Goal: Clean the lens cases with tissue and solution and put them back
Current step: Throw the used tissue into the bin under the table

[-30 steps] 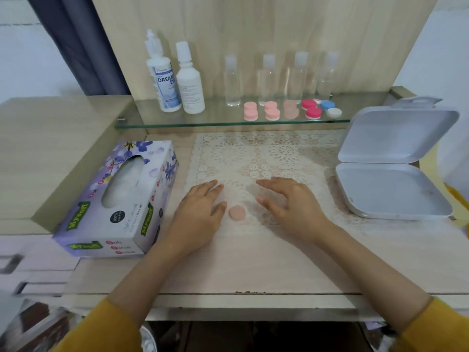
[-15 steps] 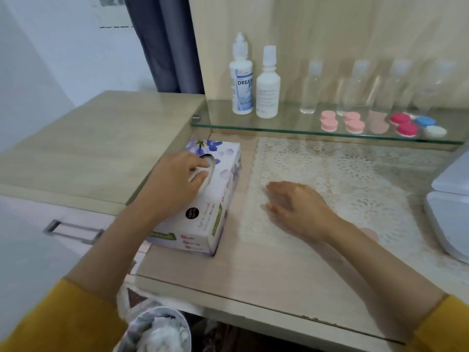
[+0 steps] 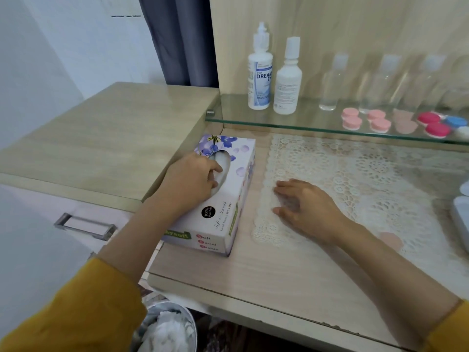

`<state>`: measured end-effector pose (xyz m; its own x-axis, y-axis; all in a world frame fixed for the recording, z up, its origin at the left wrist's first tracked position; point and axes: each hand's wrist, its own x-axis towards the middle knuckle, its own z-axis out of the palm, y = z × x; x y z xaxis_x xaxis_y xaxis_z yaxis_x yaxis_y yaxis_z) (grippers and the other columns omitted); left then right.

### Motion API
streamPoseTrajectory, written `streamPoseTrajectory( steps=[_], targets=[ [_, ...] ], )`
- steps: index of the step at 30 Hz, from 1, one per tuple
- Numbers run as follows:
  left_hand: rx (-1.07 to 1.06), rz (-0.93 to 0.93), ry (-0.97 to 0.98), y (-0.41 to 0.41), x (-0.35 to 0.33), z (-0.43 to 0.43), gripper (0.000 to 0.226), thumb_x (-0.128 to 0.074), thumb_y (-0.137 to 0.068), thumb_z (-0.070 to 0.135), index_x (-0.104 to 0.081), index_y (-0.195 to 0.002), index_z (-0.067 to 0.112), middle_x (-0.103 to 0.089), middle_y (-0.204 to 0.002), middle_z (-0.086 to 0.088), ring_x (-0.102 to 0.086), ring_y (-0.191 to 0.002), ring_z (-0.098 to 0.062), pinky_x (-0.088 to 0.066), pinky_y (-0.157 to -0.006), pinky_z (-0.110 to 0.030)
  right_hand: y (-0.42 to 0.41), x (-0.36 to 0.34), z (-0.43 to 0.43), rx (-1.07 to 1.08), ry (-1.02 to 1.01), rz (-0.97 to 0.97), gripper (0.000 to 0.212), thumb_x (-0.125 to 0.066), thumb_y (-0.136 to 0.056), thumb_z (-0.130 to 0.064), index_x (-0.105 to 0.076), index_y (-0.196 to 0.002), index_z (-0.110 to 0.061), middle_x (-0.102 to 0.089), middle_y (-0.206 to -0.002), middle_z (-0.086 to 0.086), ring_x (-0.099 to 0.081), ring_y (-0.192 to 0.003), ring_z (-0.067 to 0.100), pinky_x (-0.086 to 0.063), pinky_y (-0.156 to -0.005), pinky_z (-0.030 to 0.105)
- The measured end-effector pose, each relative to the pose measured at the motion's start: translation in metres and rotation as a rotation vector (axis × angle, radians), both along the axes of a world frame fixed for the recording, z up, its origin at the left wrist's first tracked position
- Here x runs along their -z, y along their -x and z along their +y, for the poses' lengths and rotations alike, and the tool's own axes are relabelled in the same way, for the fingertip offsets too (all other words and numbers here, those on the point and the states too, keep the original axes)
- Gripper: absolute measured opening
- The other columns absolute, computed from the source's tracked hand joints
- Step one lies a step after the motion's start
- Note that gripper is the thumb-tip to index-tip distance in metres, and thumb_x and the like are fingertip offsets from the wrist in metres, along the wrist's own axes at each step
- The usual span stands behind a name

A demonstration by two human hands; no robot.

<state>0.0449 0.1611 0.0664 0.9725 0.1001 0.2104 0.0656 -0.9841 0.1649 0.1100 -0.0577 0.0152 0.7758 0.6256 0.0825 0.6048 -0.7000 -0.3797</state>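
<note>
My left hand point(image 3: 189, 182) reaches into the opening of the flowered tissue box point(image 3: 228, 212), its fingers curled on the white tissue point(image 3: 222, 165) inside. On the lace mat point(image 3: 355, 179) lies my right hand point(image 3: 304, 208), flat with the fingers spread. A peach lens-case piece point(image 3: 390, 241) sits on the mat just right of my right forearm. Pink, peach, red and blue lens cases point(image 3: 378, 121) stand in a row on the glass shelf point(image 3: 279, 120). Two white solution bottles point(image 3: 286, 80) stand at the shelf's left end.
Several clear small bottles point(image 3: 330, 85) line the shelf's back. A white box point(image 3: 460, 214) shows at the right edge. A bin with used tissues point(image 3: 167, 329) sits below the desk's front edge. A lower cabinet top point(image 3: 101, 138) and drawer handle point(image 3: 83, 224) lie left.
My left hand left the mat, went to the tissue box and now has its fingers in the opening. The view swung left. My right hand stays flat on the mat.
</note>
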Motion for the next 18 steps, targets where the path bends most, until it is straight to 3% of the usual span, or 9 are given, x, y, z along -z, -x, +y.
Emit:
streamPoseTrajectory(
  steps=[6, 16, 18],
  targets=[
    [0.028, -0.132, 0.090, 0.0027, 0.0031, 0.0012, 0.027, -0.055, -0.080, -0.002, -0.069, -0.101, 0.007, -0.070, -0.080, -0.008, -0.056, -0.084, -0.026, -0.047, -0.074, -0.037, 0.0004, 0.0012, -0.0008, -0.005, -0.022, 0.002, 0.051, -0.058, -0.087, -0.039, -0.047, -0.133, -0.021, -0.039, -0.144, -0.010, -0.027, -0.136, 0.012, -0.026, -0.110, 0.031],
    [-0.012, -0.133, 0.178, -0.0022, 0.0055, 0.0041, 0.030, -0.053, -0.082, -0.004, -0.065, -0.108, 0.005, -0.068, -0.083, -0.009, -0.059, -0.084, -0.029, -0.044, -0.075, -0.034, -0.0001, 0.0021, -0.0008, -0.008, -0.024, 0.008, 0.052, -0.058, -0.087, -0.039, -0.046, -0.134, -0.021, -0.037, -0.145, -0.010, -0.025, -0.137, 0.012, -0.023, -0.110, 0.030],
    [-0.017, -0.164, 0.214, -0.0016, 0.0034, 0.0028, 0.027, -0.054, -0.083, -0.003, -0.065, -0.107, 0.004, -0.067, -0.084, -0.011, -0.059, -0.081, -0.029, -0.040, -0.072, -0.027, -0.0001, 0.0020, -0.0010, -0.010, -0.024, 0.006, 0.052, -0.057, -0.087, -0.039, -0.045, -0.135, -0.021, -0.037, -0.145, -0.009, -0.025, -0.137, 0.012, -0.023, -0.110, 0.029]
  ],
)
